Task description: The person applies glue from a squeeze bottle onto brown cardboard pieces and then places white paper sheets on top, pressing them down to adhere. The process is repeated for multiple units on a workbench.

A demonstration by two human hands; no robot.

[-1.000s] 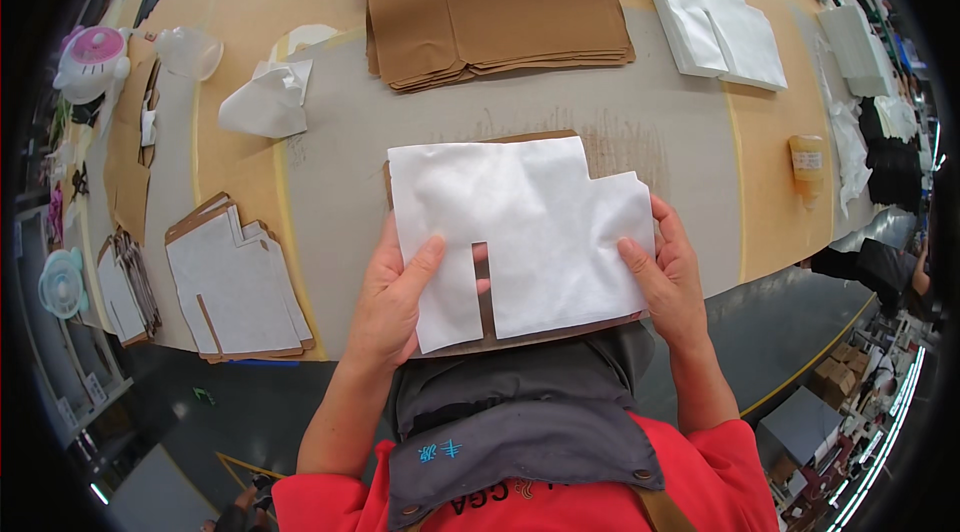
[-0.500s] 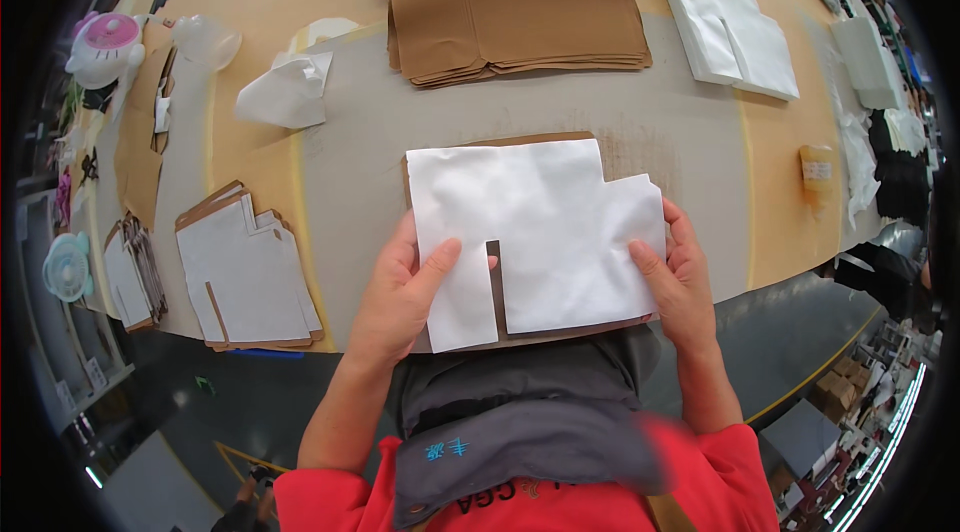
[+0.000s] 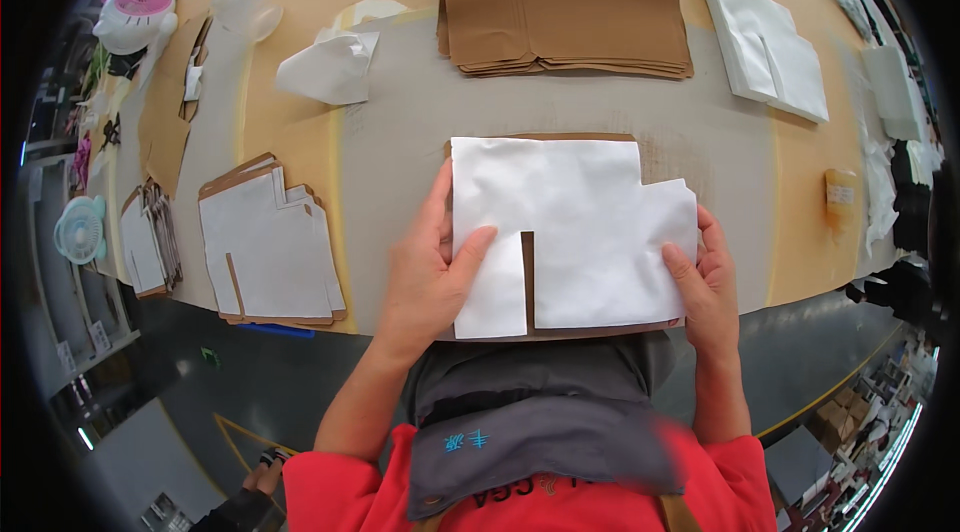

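Note:
A white notched sheet with a narrow slot [image 3: 590, 242] lies over a brown sheet [image 3: 530, 282], which shows through the slot and along the far edge. My left hand [image 3: 432, 267] grips the left side of the two sheets, thumb on the white top and fingers at the edge. At the right end my right hand [image 3: 705, 277] holds them in the same way, its thumb pressing near the notched corner. Both sheets are at the table's near edge, just in front of my apron. The fingertips underneath are hidden.
A tall stack of brown sheets [image 3: 565, 7] stands at the far middle, with white slotted sheets [image 3: 765, 52] to its right. Layered white-and-brown pieces [image 3: 265, 252] lie at the left. Crumpled white material [image 3: 330, 67], a small fan [image 3: 80, 230] and a yellowish container [image 3: 840, 194] are farther out.
The white sheet has turned slightly and sits straighter over the brown one. A fingertip that showed in the slot is gone from it. The whole view has shifted, moving the table things rightward.

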